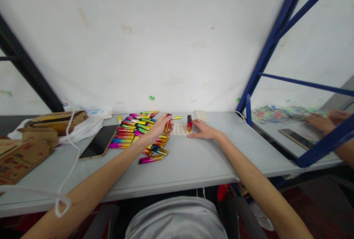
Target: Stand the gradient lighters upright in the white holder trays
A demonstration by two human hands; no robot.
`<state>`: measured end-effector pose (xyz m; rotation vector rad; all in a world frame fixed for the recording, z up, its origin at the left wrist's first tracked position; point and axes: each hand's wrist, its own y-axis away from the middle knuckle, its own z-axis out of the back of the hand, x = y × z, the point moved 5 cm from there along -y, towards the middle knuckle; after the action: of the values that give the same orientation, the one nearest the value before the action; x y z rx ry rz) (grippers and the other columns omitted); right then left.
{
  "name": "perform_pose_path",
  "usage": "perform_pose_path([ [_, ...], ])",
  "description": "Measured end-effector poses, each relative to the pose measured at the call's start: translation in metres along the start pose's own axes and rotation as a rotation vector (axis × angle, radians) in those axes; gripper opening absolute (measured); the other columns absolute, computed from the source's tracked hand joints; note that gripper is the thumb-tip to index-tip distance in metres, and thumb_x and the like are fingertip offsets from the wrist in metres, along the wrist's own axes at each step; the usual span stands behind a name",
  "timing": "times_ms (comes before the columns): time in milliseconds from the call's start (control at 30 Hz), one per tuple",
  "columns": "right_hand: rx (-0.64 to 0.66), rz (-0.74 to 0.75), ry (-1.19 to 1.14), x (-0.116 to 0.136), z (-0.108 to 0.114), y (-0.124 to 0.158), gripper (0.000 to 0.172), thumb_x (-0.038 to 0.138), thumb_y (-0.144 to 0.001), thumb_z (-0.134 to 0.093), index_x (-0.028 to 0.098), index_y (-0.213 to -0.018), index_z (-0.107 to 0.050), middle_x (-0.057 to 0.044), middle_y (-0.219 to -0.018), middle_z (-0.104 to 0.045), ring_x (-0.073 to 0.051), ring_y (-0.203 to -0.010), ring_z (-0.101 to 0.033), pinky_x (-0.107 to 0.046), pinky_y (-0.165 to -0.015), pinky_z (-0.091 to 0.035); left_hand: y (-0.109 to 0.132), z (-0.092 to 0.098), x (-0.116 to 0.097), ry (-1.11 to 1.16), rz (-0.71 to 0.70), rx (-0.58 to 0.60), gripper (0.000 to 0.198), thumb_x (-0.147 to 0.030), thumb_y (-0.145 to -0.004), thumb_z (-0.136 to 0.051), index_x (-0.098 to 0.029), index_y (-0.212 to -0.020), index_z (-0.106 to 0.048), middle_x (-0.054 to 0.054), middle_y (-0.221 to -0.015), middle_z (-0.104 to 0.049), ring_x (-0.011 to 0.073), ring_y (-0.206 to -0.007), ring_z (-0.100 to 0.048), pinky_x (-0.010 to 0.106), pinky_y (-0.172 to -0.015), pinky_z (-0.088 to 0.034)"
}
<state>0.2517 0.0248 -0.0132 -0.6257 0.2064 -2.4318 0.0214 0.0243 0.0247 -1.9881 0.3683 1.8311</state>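
My left hand [158, 127] is closed around red-and-gold metallic lighters [167, 124], upright at the left end of a pale tray with rows of holes [179, 130]. How many it holds is hard to make out. A short row of red lighters with dark tops [189, 124] stands in the tray's right end. Beside that row is my right hand [205, 130], thumb and fingers apart, close to the tray's edge. To the left lies a heap of shiny multicoloured lighters [124, 135], partly hidden by my left hand. One purple-and-yellow lighter [151, 159] lies nearer the table's front edge.
A second holed tray [201, 115] lies by the wall. Left of the heap are a phone [100, 141], a white cable [72, 136] and opened cardboard boxes [30, 150]. A blue metal frame [265, 55] rises at right; beyond it, another person's hands [322, 121] are near colourful packets [276, 113].
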Motion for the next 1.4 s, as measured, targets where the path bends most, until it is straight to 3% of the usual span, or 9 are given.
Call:
perform_pose_path([
  [67,-0.014,0.004,-0.012,0.002,0.001,-0.001,0.07,0.061,-0.08,-0.08,0.015,-0.131,-0.064,-0.017,-0.131,-0.065,-0.033,-0.12,-0.061,-0.048,-0.108,-0.046,-0.003,-0.004,-0.004,-0.221,-0.128,-0.024,0.036,-0.055,-0.084,-0.067,-0.021,-0.089,-0.056,0.003,-0.085,-0.063,0.0182,-0.079,-0.061,0.026,-0.058,-0.052],
  [167,-0.025,0.01,-0.028,0.004,0.001,-0.002,0.068,0.059,-0.079,-0.081,0.016,-0.129,-0.066,-0.015,-0.128,-0.067,-0.032,-0.117,-0.063,-0.045,-0.106,-0.047,-0.008,-0.017,-0.013,-0.512,-0.308,0.005,0.034,-0.052,-0.084,-0.069,-0.019,-0.094,-0.071,0.008,-0.101,-0.068,0.0237,-0.1,-0.062,0.03,-0.075,-0.055],
  [300,-0.025,0.028,-0.024,0.002,-0.001,-0.002,0.067,0.057,-0.082,-0.08,0.018,-0.134,-0.063,-0.015,-0.131,-0.066,-0.031,-0.121,-0.061,-0.045,-0.107,-0.045,-0.013,-0.039,-0.02,-0.625,-0.399,0.155,0.032,-0.046,-0.089,-0.067,-0.019,-0.102,-0.077,0.009,-0.103,-0.074,0.0234,-0.093,-0.067,0.033,-0.082,-0.054],
  [367,-0.023,0.035,-0.019,0.001,-0.002,-0.002,0.067,0.056,-0.082,-0.08,0.018,-0.135,-0.063,-0.015,-0.133,-0.065,-0.031,-0.123,-0.06,-0.046,-0.108,-0.045,-0.016,-0.045,-0.02,-0.675,-0.431,0.167,0.03,-0.044,-0.088,-0.068,-0.019,-0.102,-0.079,0.009,-0.099,-0.076,0.0229,-0.087,-0.068,0.034,-0.084,-0.054],
  [633,-0.036,0.04,0.007,0.0,-0.003,-0.002,0.061,0.057,-0.082,-0.08,0.018,-0.126,-0.067,-0.014,-0.125,-0.066,-0.031,-0.118,-0.061,-0.045,-0.105,-0.046,-0.025,-0.051,-0.003,-0.715,-0.415,0.175,0.028,-0.041,-0.087,-0.069,-0.021,-0.103,-0.08,0.009,-0.1,-0.079,0.0251,-0.091,-0.071,0.034,-0.086,-0.054],
  [1133,-0.02,0.036,0.017,-0.001,-0.004,-0.003,0.066,0.056,-0.081,-0.081,0.014,-0.129,-0.065,-0.017,-0.125,-0.066,-0.032,-0.116,-0.061,-0.045,-0.103,-0.048,-0.026,-0.054,-0.008,-0.748,-0.405,0.21,0.017,-0.035,-0.086,-0.071,-0.021,-0.089,-0.079,0.005,-0.085,-0.079,0.0238,-0.08,-0.072,0.031,-0.079,-0.051],
  [1267,-0.014,0.028,0.017,-0.001,-0.004,-0.003,0.065,0.056,-0.081,-0.081,0.016,-0.13,-0.065,-0.016,-0.126,-0.065,-0.032,-0.119,-0.06,-0.045,-0.106,-0.047,-0.028,-0.055,-0.003,-0.772,-0.428,0.185,0.018,-0.034,-0.086,-0.071,-0.022,-0.099,-0.073,0.003,-0.083,-0.077,0.0219,-0.079,-0.072,0.03,-0.077,-0.051],
  [1400,-0.008,0.025,0.005,-0.003,-0.005,-0.002,0.065,0.058,-0.082,-0.08,0.016,-0.129,-0.066,-0.016,-0.129,-0.064,-0.032,-0.121,-0.059,-0.045,-0.107,-0.047,-0.032,-0.049,0.007,-0.781,-0.39,0.139,0.029,-0.037,-0.085,-0.075,-0.023,-0.107,-0.062,-0.003,-0.068,-0.07,0.0178,-0.062,-0.066,0.027,-0.065,-0.049],
])
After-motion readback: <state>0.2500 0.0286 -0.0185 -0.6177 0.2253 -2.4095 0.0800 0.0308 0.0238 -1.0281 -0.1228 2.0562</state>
